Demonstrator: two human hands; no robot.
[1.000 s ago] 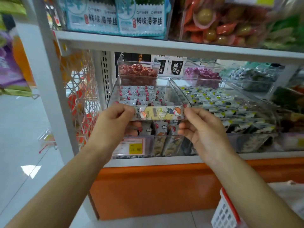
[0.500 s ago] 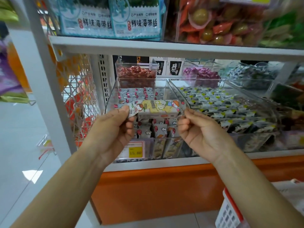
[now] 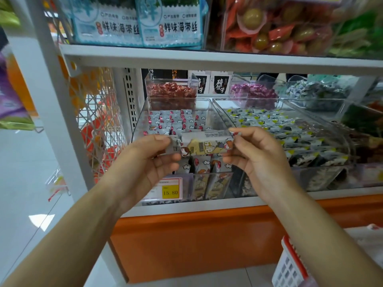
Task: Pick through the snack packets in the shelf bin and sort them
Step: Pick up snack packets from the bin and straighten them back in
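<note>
Clear acrylic forms the shelf bin (image 3: 139,123), and just above its front lip one yellow-and-white cartoon snack packet (image 3: 207,147) is held level. The left hand (image 3: 148,162) pinches its left crimped end between thumb and fingers, and the right hand (image 3: 260,160) pinches the right end the same way. The step looks like checking the packet before placing it. It is best to grip the sealed ends only and spare the filled middle, keep the print facing up, match it with the like-printed packets standing upright at the front (image 3: 202,184), and keep it clear of the neighbouring black-and-white packets (image 3: 269,129)
</note>
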